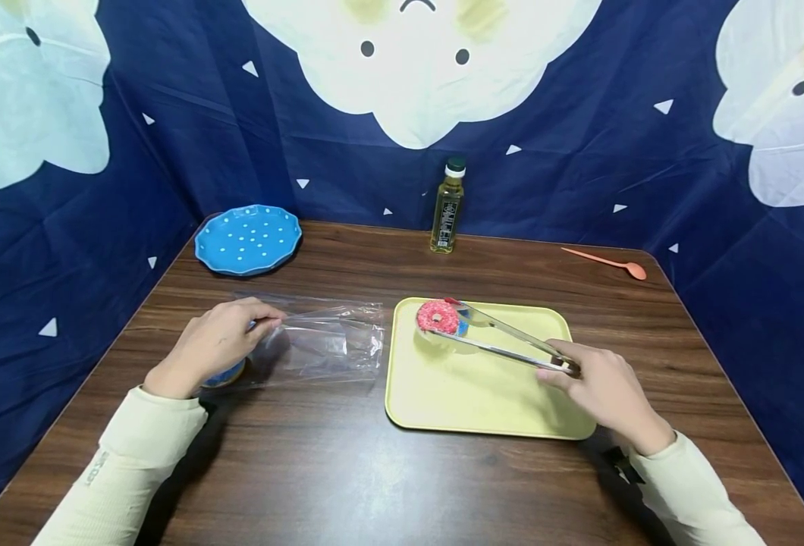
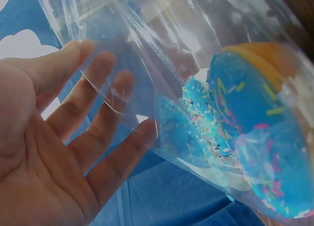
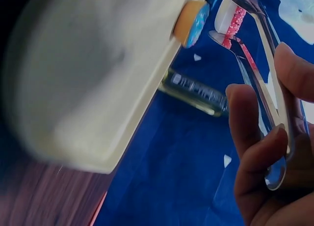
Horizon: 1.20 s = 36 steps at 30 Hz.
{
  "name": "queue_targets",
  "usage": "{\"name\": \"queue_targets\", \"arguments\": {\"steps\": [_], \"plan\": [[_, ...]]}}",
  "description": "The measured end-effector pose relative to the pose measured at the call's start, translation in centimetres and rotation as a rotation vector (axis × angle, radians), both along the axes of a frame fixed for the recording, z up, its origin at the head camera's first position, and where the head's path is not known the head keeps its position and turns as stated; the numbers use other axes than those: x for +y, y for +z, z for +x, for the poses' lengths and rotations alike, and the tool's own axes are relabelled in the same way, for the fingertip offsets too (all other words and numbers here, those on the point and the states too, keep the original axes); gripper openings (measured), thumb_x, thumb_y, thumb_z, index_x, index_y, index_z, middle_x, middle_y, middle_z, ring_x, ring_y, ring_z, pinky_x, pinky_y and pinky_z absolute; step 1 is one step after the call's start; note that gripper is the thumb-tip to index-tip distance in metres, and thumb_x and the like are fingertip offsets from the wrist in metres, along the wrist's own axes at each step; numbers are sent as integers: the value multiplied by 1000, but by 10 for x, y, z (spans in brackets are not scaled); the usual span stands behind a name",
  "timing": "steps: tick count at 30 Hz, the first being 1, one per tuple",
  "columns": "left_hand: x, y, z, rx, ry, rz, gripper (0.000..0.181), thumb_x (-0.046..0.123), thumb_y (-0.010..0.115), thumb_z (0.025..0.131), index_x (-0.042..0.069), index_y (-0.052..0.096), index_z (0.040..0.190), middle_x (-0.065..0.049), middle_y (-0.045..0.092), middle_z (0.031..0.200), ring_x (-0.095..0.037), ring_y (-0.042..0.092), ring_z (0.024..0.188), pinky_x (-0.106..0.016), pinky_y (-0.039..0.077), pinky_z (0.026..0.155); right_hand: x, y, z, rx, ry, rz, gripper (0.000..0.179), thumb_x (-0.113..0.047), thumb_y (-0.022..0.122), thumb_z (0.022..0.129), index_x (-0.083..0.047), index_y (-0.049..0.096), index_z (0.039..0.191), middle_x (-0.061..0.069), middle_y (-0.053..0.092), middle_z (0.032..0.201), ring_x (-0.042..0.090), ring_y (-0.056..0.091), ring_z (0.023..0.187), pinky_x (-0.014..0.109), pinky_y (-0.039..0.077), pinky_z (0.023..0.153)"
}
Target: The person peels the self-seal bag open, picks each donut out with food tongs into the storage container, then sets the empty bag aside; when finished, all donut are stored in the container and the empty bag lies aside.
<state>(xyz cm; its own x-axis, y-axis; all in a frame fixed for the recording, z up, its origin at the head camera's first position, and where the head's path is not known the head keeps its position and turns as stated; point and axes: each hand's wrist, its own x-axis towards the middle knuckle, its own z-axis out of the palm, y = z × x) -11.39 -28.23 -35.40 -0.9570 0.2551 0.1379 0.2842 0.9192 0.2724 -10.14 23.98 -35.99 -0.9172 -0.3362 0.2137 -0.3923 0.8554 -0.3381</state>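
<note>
My left hand [image 1: 214,341] pinches the edge of a clear plastic bag [image 1: 337,345] between thumb and forefinger. Inside the bag, the left wrist view shows a blue-iced doughnut [image 2: 260,123] with long sprinkles, beside another blue piece [image 2: 203,120] covered in small sprinkles. On the right, my right hand [image 1: 607,387] holds metal tongs [image 1: 497,349], whose tips grip a pink doughnut [image 1: 429,308] raised above the yellow tray [image 1: 470,409]. Another blue-iced doughnut [image 3: 198,24] sits on the tray, partly hidden behind the pink one in the head view.
A blue dotted plate [image 1: 248,239] stands at the back left. An oil bottle [image 1: 447,212] with a green cap is upright at the back middle. An orange spoon [image 1: 634,270] lies at the back right. Blue patterned cloth [image 1: 347,182] hangs behind the table.
</note>
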Motion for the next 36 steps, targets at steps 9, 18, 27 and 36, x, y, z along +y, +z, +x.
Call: {"name": "queue_targets", "arguments": {"steps": [9, 18, 27, 36], "plan": [[-2, -1, 1, -6, 0, 6, 22, 22, 63, 101, 15, 75, 118, -9, 71, 118, -32, 67, 105, -58, 53, 74, 30, 2, 10, -9, -104, 7, 52, -39, 79, 87, -5, 69, 125, 9, 73, 93, 32, 68, 80, 53, 49, 63], [-1, 1, 0, 2, -10, 8, 22, 24, 63, 101, 16, 76, 117, -8, 71, 118, -31, 66, 108, -58, 52, 76, 52, 0, 17, -49, -203, 57, 52, -47, 72, 91, -8, 68, 125, 18, 72, 99, 46, 67, 88, 58, 47, 61], [-2, 0, 1, -13, -8, 4, 23, 23, 63, 101, 16, 75, 119, -9, 70, 119, -32, 65, 109, -59, 52, 77, 65, -7, 21, -109, -243, 101, 51, -51, 70, 92, -11, 68, 124, 19, 71, 97, 52, 64, 91, 59, 45, 58], [-1, 1, 2, -10, -11, 8, 22, 23, 63, 101, 15, 75, 118, -10, 71, 118, -31, 66, 106, -57, 53, 74, 76, -8, 22, -172, -267, 114, 56, -53, 67, 93, -9, 65, 128, 24, 70, 102, 53, 63, 91, 58, 46, 58]]}}
